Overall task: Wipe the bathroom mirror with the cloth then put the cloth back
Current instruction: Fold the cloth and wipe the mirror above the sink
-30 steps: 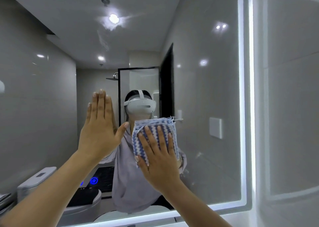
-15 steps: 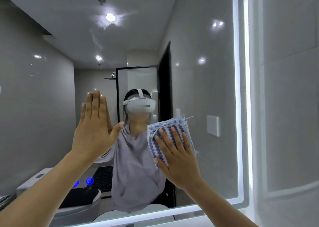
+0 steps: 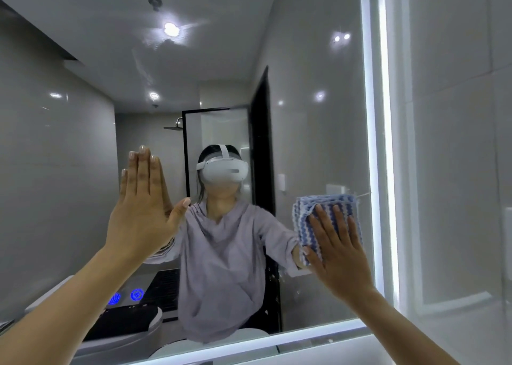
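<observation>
Two hands are on the glass at this moment, and each one has its own job. My right hand (image 3: 339,249) lies flat and wide open, the fingers spread, and it presses the folded blue and white cloth (image 3: 322,208) against the mirror (image 3: 304,115); it does not grip the cloth, it only pins it under the palm and fingers. The cloth sits on the right part of the mirror, just beside the lit strip (image 3: 383,143) at the edge, about at the height of my chest in the reflection. My left hand (image 3: 141,217) is also open and empty, fingers together and pointing up, and it seems to rest on the glass to keep me steady, though I cannot tell how hard it leans. To wipe well, I think the pressure must stay even over the whole palm, so that the folded layers do not slide apart or bunch under my fingers. I would work in overlapping passes and bring the cloth fully to the edge, because the corner near the light is easy to miss. The upper part of the mirror shows some faint streaks near the reflected ceiling lamp (image 3: 170,29), so that area probably needs attention too. My bare left palm may leave a print, and I should wipe that place last.
</observation>
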Demonstrator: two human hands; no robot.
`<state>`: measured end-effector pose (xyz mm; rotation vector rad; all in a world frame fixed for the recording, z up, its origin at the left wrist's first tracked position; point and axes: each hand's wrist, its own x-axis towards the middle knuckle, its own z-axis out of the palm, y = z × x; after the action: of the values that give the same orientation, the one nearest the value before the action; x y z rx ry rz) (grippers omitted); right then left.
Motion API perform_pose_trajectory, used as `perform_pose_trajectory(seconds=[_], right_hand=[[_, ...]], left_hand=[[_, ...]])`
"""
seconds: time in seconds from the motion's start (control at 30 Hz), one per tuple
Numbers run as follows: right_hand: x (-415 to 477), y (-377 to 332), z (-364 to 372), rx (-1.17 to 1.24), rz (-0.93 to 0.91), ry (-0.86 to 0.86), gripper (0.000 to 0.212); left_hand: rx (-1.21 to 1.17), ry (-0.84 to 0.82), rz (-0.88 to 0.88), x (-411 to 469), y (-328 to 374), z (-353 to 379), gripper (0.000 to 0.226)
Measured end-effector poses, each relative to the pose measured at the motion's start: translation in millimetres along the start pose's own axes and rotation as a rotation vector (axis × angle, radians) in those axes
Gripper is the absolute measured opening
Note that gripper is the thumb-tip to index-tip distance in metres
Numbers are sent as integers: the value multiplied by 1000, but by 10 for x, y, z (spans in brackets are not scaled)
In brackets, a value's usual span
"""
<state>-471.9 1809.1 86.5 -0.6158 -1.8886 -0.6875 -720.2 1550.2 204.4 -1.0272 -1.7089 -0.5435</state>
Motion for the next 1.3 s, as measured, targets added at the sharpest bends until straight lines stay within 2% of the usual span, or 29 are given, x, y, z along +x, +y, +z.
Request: perform_pose_trajectory(seconds=[0.33, 0.57, 0.83, 1.1, 1.2, 1.3], right_hand=[[-221, 443, -115, 104, 328, -57, 66], [-300, 464, -69, 98, 360, -101, 64], [-246, 196, -46, 190, 493, -95, 67], [-187, -504, -35, 148, 368, -60, 72], [-206, -784, -12, 163, 325, -56, 80], [-209, -1035, -16, 186, 254, -53, 75]], left_hand=[[-9, 9, 5, 2, -4, 27, 92], [-26, 12, 0, 5, -20, 55, 92], [-42, 1, -15, 3, -17, 55, 91], [-31, -6, -11, 4, -11, 25, 90], [-27, -3, -10, 5, -11, 23, 91], [-30, -4, -15, 6, -1, 15, 91]])
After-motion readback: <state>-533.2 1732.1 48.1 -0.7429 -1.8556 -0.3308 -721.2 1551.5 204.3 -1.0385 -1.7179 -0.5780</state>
